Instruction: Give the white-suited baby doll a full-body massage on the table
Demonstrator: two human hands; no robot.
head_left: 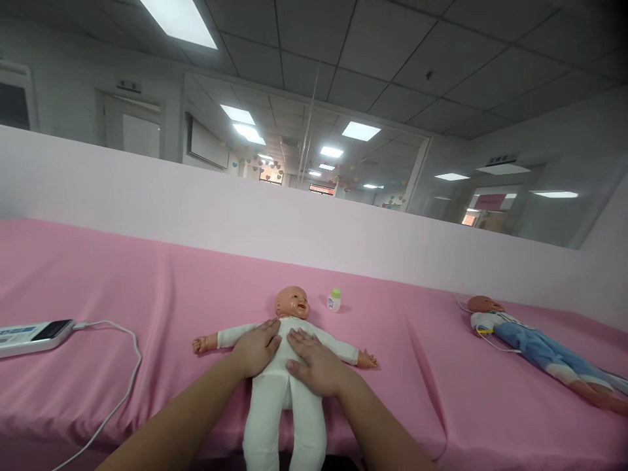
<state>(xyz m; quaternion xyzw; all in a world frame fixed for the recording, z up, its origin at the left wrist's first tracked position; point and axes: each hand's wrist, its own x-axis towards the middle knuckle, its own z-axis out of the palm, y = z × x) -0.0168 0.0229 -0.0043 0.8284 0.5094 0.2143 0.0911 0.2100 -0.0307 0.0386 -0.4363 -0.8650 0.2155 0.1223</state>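
Bright, even overhead light from ceiling panels [179, 21]; largest panel blown out. Soft shadows beneath doll [284, 366]. Wide-angle bending toward frame edges; corners dim. Slight overall softness.

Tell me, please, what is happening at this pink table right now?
A person has both hands flat on a baby doll in a white suit, which lies face up on the pink cloth. The left hand rests on its chest, the right hand on its belly. A small green-capped bottle stands beside the doll's head. Another doll in blue lies off to the right, and a device with a white cable lies at the left.
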